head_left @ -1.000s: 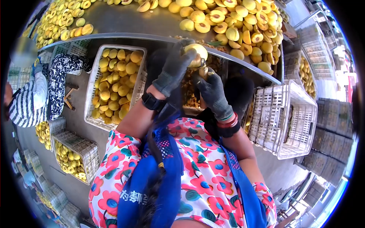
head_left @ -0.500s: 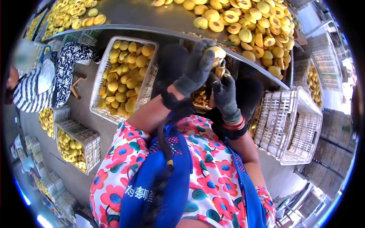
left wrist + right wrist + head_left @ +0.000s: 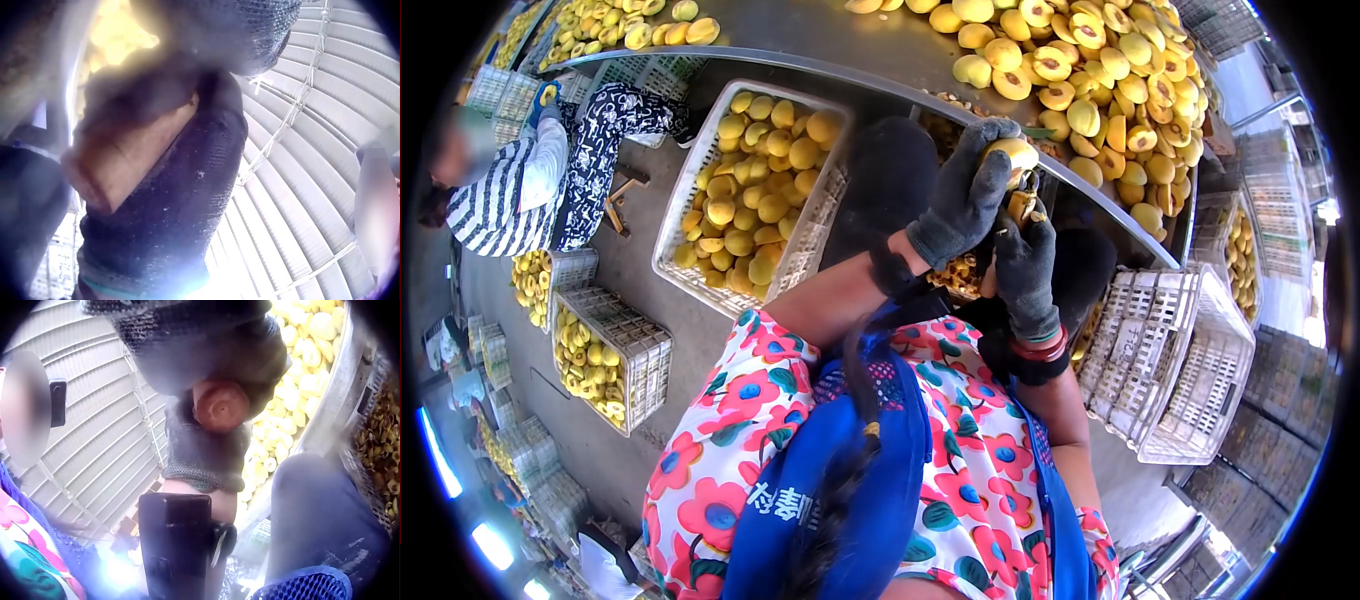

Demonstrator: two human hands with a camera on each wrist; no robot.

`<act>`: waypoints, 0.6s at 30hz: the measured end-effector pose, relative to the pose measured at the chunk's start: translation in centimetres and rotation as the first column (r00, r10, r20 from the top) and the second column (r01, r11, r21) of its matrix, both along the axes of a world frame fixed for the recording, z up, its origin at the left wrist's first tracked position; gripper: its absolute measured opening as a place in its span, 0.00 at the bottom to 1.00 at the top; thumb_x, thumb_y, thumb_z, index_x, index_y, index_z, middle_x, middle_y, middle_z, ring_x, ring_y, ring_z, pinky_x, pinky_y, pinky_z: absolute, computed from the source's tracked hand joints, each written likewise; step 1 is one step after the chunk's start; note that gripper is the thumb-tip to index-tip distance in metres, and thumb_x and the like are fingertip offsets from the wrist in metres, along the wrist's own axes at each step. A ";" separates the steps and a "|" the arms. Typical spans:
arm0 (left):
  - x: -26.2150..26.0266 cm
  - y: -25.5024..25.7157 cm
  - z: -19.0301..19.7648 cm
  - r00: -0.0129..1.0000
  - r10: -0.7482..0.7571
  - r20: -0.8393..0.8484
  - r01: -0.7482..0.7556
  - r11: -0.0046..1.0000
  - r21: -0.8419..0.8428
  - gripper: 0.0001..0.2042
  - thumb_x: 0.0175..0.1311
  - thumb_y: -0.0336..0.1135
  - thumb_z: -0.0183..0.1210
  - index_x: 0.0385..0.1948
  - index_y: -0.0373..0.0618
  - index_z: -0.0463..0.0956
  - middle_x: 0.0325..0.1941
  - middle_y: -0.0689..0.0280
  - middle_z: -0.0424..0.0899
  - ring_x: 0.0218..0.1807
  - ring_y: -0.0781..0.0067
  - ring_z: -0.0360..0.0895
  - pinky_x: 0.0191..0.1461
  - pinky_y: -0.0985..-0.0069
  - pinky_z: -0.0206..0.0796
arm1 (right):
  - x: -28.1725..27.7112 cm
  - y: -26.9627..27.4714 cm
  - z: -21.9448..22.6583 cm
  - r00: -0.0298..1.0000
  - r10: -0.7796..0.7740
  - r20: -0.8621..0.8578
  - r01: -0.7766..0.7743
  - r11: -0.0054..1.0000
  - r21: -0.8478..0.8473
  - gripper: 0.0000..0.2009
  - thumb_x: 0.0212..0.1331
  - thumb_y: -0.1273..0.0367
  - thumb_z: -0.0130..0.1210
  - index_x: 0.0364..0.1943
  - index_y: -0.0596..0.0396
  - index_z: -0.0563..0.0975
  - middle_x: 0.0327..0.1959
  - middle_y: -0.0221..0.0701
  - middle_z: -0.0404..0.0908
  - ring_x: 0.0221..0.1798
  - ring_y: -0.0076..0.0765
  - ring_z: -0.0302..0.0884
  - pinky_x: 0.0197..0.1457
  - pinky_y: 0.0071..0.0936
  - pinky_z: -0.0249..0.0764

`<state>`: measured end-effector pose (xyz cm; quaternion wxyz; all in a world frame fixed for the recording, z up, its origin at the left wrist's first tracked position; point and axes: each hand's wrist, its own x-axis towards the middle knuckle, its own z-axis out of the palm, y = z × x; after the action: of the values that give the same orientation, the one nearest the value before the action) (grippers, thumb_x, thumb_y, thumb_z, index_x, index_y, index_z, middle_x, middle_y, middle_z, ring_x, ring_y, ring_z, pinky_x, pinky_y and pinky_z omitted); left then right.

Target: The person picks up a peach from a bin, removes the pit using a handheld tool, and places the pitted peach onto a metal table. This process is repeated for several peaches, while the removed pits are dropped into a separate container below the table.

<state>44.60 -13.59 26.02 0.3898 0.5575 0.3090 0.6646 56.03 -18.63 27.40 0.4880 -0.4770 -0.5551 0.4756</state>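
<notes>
My gloved left hand [image 3: 960, 195] grips a yellow peach [image 3: 1012, 153] at the table's near edge. Just below it, my gloved right hand [image 3: 1025, 268] holds a tool by its wooden handle [image 3: 134, 156], close up to the fruit. The round butt of that handle [image 3: 222, 409] shows in the right wrist view, poking out of the glove. The tool's working end is hidden between the hands.
Halved peaches [image 3: 1090, 80] lie heaped on the metal table. A crate of peaches [image 3: 835, 210] stands at left, white crates [image 3: 1145, 345] at right. Scraps [image 3: 381, 437] lie below the table edge. Another person [image 3: 520, 190] sits at far left.
The head view has turned, so the hands and crates sit farther right and the table edge slants more. Both hands stay together at the peach, with the tool still held.
</notes>
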 end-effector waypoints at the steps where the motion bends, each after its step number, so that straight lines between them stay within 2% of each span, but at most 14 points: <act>1: 0.0 -0.1 0.2 1.000 -0.006 0.021 0.006 1.000 -0.004 0.18 0.71 0.44 0.47 0.51 0.37 0.69 0.48 0.55 0.76 0.51 0.62 0.74 0.58 0.68 0.65 | 0.0 0.0 -0.1 1.000 -0.003 -0.024 0.002 1.000 -0.012 0.13 0.55 0.81 0.49 0.46 0.62 0.74 0.41 0.30 0.78 0.41 0.25 0.75 0.45 0.23 0.72; 3: -0.1 0.0 0.1 1.000 -0.001 -0.007 0.001 1.000 0.015 0.19 0.71 0.45 0.47 0.51 0.37 0.69 0.48 0.56 0.76 0.51 0.62 0.74 0.58 0.68 0.65 | 0.0 -0.1 -0.3 0.997 -0.012 -0.074 0.009 0.999 -0.040 0.13 0.55 0.81 0.50 0.46 0.62 0.74 0.41 0.30 0.78 0.43 0.25 0.75 0.46 0.24 0.72; 6: -0.2 0.0 0.4 0.999 -0.015 -0.040 0.017 0.999 0.027 0.18 0.71 0.44 0.48 0.51 0.38 0.69 0.47 0.56 0.77 0.51 0.63 0.74 0.58 0.69 0.66 | -0.3 0.0 -0.2 0.999 -0.001 -0.052 -0.001 0.999 -0.045 0.13 0.56 0.80 0.50 0.46 0.62 0.74 0.41 0.31 0.78 0.44 0.25 0.74 0.48 0.24 0.72; 9: -0.5 0.1 0.6 0.990 0.026 -0.138 -0.014 0.996 0.083 0.17 0.70 0.43 0.48 0.50 0.38 0.69 0.47 0.56 0.77 0.50 0.63 0.75 0.57 0.69 0.67 | -0.2 0.1 -0.1 0.999 0.028 -0.029 -0.029 0.999 -0.017 0.12 0.56 0.81 0.50 0.45 0.62 0.74 0.38 0.30 0.78 0.41 0.24 0.74 0.44 0.23 0.72; 12: -0.8 0.7 0.1 0.951 0.109 -0.290 -0.075 0.989 0.125 0.16 0.70 0.42 0.47 0.48 0.38 0.71 0.47 0.56 0.78 0.49 0.62 0.76 0.55 0.69 0.68 | 0.8 -0.2 0.2 0.985 0.106 -0.138 -0.144 0.941 -0.305 0.12 0.55 0.81 0.50 0.44 0.63 0.75 0.35 0.28 0.78 0.38 0.24 0.75 0.40 0.23 0.72; 13: -0.7 0.8 0.1 0.932 0.131 -0.337 -0.091 0.987 0.133 0.16 0.70 0.41 0.47 0.48 0.38 0.71 0.46 0.56 0.78 0.48 0.62 0.76 0.55 0.69 0.68 | 1.1 -0.2 0.4 0.985 0.119 -0.125 -0.153 0.936 -0.318 0.12 0.55 0.81 0.50 0.43 0.63 0.75 0.34 0.28 0.78 0.37 0.24 0.75 0.39 0.23 0.72; 14: -0.6 0.5 0.1 0.993 0.022 -0.115 -0.020 0.999 0.025 0.15 0.71 0.40 0.46 0.47 0.38 0.72 0.45 0.56 0.79 0.47 0.62 0.77 0.53 0.69 0.69 | 1.0 0.0 0.7 0.986 0.128 -0.110 -0.158 0.930 -0.331 0.11 0.54 0.81 0.50 0.43 0.63 0.75 0.33 0.27 0.78 0.36 0.25 0.75 0.38 0.24 0.72; 15: -0.7 1.0 -0.3 0.969 0.085 -0.233 -0.057 0.991 0.124 0.15 0.71 0.41 0.45 0.46 0.38 0.73 0.43 0.56 0.80 0.46 0.63 0.78 0.52 0.70 0.69 | 0.7 0.1 0.7 0.990 0.134 -0.044 -0.141 0.954 -0.264 0.12 0.54 0.80 0.50 0.43 0.63 0.75 0.33 0.28 0.79 0.35 0.24 0.75 0.38 0.24 0.72; 17: -0.7 0.9 -1.0 0.996 -0.068 -0.059 0.063 0.994 -0.084 0.17 0.71 0.43 0.45 0.46 0.38 0.73 0.43 0.56 0.80 0.46 0.64 0.78 0.51 0.70 0.70 | 0.2 0.2 0.6 0.989 0.117 0.095 -0.105 0.987 -0.126 0.12 0.53 0.80 0.51 0.43 0.62 0.76 0.33 0.29 0.79 0.35 0.24 0.74 0.38 0.25 0.72; 18: -0.6 0.7 -0.7 0.994 -0.108 0.012 0.108 0.983 -0.146 0.18 0.71 0.44 0.45 0.46 0.38 0.73 0.43 0.57 0.80 0.45 0.66 0.78 0.51 0.70 0.70 | 0.2 0.2 0.9 0.987 0.110 0.119 -0.093 0.985 -0.146 0.12 0.53 0.80 0.51 0.43 0.62 0.76 0.33 0.31 0.80 0.35 0.25 0.75 0.38 0.26 0.73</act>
<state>43.95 -12.89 25.29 0.4658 0.5421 0.3257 0.6190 56.20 -18.41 28.27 0.3923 -0.5103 -0.5739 0.5064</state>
